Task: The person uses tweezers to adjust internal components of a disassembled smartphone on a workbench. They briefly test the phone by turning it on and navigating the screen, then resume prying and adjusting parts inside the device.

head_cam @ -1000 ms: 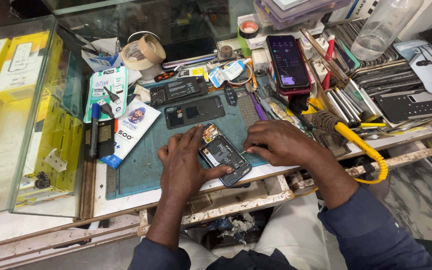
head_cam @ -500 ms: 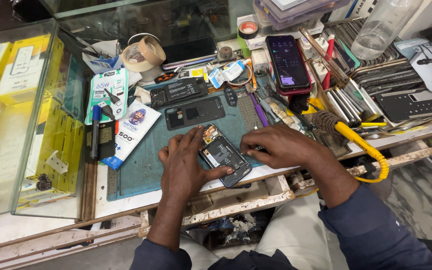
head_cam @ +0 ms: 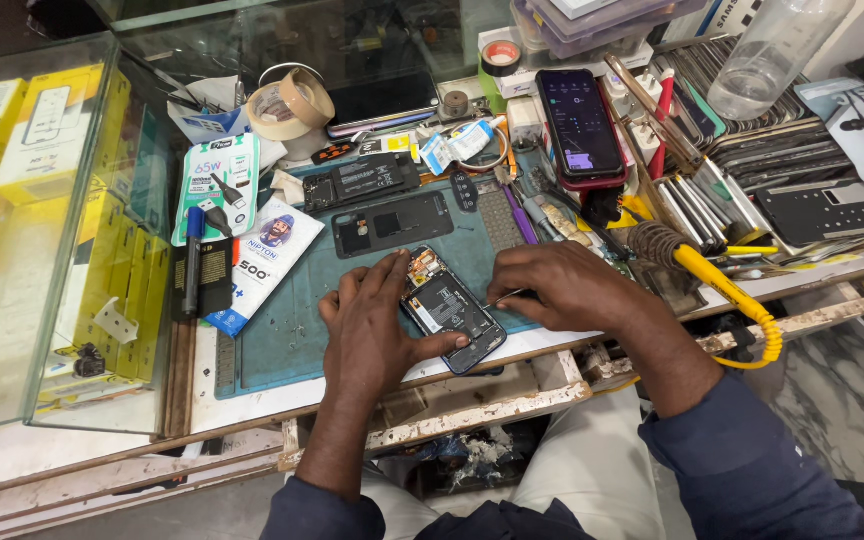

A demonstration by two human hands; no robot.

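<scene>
Between the two hands, seen from the head camera looking down, an opened phone (head_cam: 449, 310) lies back-side up on a teal work mat (head_cam: 282, 330), its battery and circuit board exposed. The left hand (head_cam: 377, 325) rests flat beside it, fingers spread, with fingertips on the phone's upper left edge and the thumb braced along its lower edge. The right hand (head_cam: 562, 290) sits just to the phone's right, fingers curled together, pinching a thin metal tool (head_cam: 504, 297) whose tip reaches toward the phone's right side; whether the tip touches it I cannot tell.

Just beyond the left hand lie a dark back cover (head_cam: 392, 222) and a separate black battery (head_cam: 360, 180). Farther out beyond the right hand, a second phone with a lit screen (head_cam: 579, 125) rests among cables and loose parts. To the right of the right hand, a soldering iron with a yellow handle (head_cam: 712, 285) lies on the bench, its coiled cord hanging over the edge. Left of the left hand sit a blue pen (head_cam: 192, 255) and printed accessory packets (head_cam: 217, 185).

A judgement on doing this well: the left hand should keep the phone pinned so it cannot slide, while the tool works with light, shallow pressure, staying clear of the battery.
</scene>
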